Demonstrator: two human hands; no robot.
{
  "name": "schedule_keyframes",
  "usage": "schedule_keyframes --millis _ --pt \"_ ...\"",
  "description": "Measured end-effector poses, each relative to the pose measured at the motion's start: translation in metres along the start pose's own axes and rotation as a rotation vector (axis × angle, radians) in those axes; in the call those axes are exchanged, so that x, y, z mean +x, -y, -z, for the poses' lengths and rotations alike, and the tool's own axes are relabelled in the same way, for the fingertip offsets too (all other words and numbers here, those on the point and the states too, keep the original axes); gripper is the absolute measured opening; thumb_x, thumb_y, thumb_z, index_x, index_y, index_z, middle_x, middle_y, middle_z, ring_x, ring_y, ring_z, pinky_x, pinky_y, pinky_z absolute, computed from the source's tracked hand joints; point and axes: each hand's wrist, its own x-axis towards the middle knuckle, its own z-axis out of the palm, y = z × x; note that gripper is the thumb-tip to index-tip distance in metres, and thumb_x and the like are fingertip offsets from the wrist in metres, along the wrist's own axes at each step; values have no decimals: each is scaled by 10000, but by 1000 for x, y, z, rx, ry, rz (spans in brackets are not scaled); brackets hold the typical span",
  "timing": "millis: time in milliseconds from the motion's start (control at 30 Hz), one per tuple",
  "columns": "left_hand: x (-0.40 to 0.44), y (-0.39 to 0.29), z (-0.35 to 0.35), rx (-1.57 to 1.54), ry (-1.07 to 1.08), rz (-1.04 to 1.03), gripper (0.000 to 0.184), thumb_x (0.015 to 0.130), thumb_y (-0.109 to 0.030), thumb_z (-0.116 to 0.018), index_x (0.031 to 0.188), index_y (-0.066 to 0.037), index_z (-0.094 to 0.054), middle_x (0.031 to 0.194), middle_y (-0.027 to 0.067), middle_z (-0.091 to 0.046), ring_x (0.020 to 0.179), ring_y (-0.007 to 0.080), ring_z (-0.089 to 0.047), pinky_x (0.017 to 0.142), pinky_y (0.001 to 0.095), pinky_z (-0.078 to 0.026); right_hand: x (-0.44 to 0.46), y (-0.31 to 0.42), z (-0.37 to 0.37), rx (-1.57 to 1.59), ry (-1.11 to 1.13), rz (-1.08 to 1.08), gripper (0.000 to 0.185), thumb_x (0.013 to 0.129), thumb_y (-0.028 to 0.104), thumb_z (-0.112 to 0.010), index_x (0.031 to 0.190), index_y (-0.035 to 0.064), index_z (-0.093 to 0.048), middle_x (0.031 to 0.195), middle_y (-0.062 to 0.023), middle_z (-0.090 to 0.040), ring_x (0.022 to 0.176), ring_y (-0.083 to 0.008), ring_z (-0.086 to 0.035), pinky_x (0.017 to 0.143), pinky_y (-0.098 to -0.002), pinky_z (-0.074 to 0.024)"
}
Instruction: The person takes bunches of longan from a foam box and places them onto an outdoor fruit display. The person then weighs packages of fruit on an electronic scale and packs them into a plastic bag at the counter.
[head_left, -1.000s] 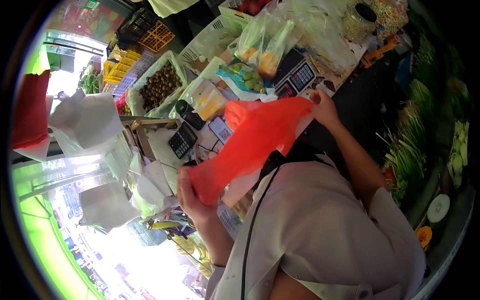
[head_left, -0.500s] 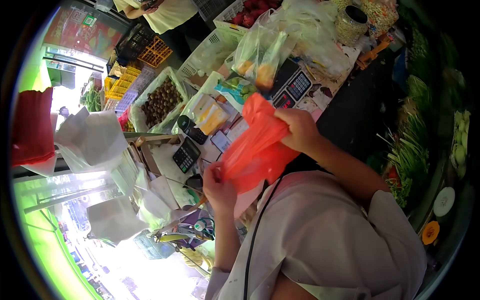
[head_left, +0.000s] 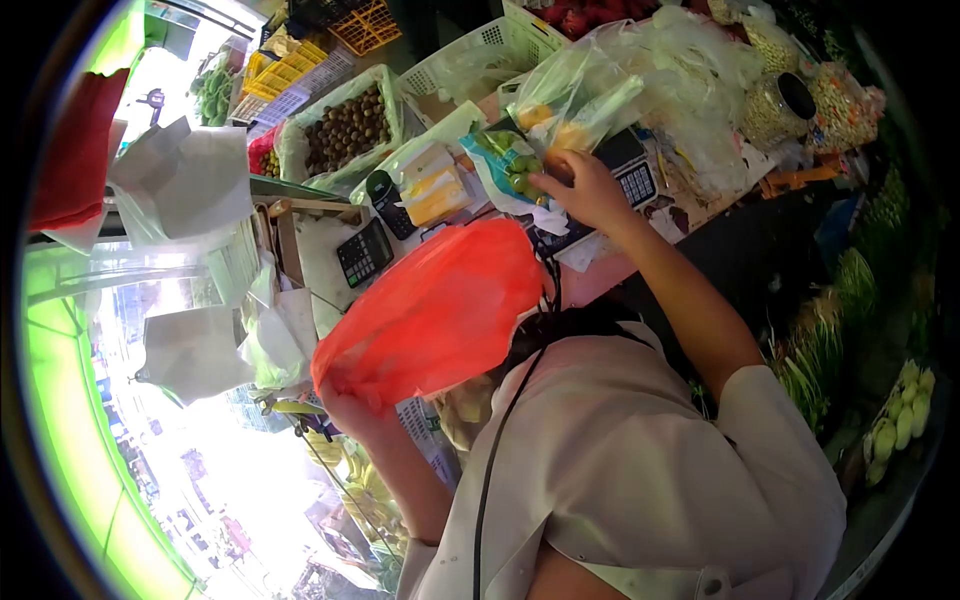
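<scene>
A thin red plastic bag [head_left: 440,310] hangs spread out in front of my body. My left hand [head_left: 355,412] is closed on its lower left edge. Over the counter, my right hand [head_left: 592,192] reaches out with thumb and fingers apart, right against a blue-and-clear bag of green fruit [head_left: 515,165]. Whether it touches the fruit is hard to tell. Just beyond those fingers lies a clear plastic bag with orange items [head_left: 540,115]. It rests by a digital scale [head_left: 636,180], which my right hand partly hides.
Left of the fruit are a yellow package [head_left: 435,200], a black calculator [head_left: 365,252] and a lined crate of round brown fruit [head_left: 348,130]. Jars [head_left: 775,110] stand at the upper right. Leafy greens [head_left: 815,370] line the right side. White bags [head_left: 185,180] hang at left.
My right hand has let go of the red bag and moved up to the green fruit. My left hand has moved left and down, and the bag is now spread wider.
</scene>
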Motion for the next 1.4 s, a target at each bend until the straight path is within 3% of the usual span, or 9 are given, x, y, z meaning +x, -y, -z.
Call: schedule_keyframes --millis 200,367,500,667,933,1100,1267,1333,1400 --pt "-66 -1 -34 253 -355 -403 497 923 -281 -655 1295 4 -489 1200 147 -579 1065 286 -605 860 404 -567 42 -1 -97 -473 -268 276 957 684 526 -809 1331 -54 -409 1275 -254 -502 1183 -409 -502 922 -523 -474" --pt "-83 16 -22 506 -376 -524 722 882 -327 -744 1376 37 -364 1298 197 -508 1132 281 -560 889 393 -538 33 13 -97 -447 57 195 953 686 373 -815 1441 63 -322 1373 -323 -431 1168 -426 -537 923 -526 -494" --pt "-66 27 -17 611 -345 -510 630 902 -306 -732 1314 41 -404 1239 179 -528 1097 236 -554 882 348 -507 61 -10 -98 -233 150 136 949 666 365 -821 1431 49 -357 1352 -275 -489 1019 -389 -620 879 -454 -530" --pt "-36 30 -30 603 -267 -558 605 895 -289 -737 1286 40 -415 1201 173 -536 1088 246 -548 947 361 -463 35 5 -34 787 685 -483 648 799 331 -719 1335 28 -516 1150 -115 -646 1019 -227 -652 883 -370 -532" --pt "-4 57 -61 810 -25 -601 571 891 -290 -738 1273 5 -432 1178 201 -574 1072 300 -579 949 386 -459 -47 51 4 1086 1154 -251 717 818 256 -711 1442 27 -443 1249 -104 -610 1119 -195 -602 967 -324 -476" --pt "-14 66 -55 914 165 -556 509 913 -256 -705 1271 12 -464 1123 187 -620 1026 303 -618 934 373 -469 -62 73 -32 903 974 -380 771 754 258 -754 1424 18 -458 1288 -118 -590 1119 -207 -605 962 -332 -476" --pt "-42 86 -28 658 527 -55 276 1013 -150 -535 1229 16 -577 1064 94 -670 961 153 -616 882 291 -474 -55 68 -111 1178 647 -519 585 832 257 -721 1323 10 -520 1139 -83 -644 1076 -177 -612 846 -313 -518" --pt "-50 87 -13 667 564 -72 268 1029 -170 -521 1211 12 -595 1047 53 -660 930 117 -594 849 266 -465 -41 49 -151 645 109 -327 494 853 241 -723 1259 31 -536 1105 -78 -629 1042 -188 -623 779 -317 -533" --pt "-50 102 12 516 526 -32 284 1040 -184 -495 1206 11 -616 1065 26 -646 940 100 -572 830 236 -448 -18 5 -205 453 52 -294 519 843 233 -733 1271 44 -507 1141 -89 -606 1060 -204 -616 785 -326 -531"
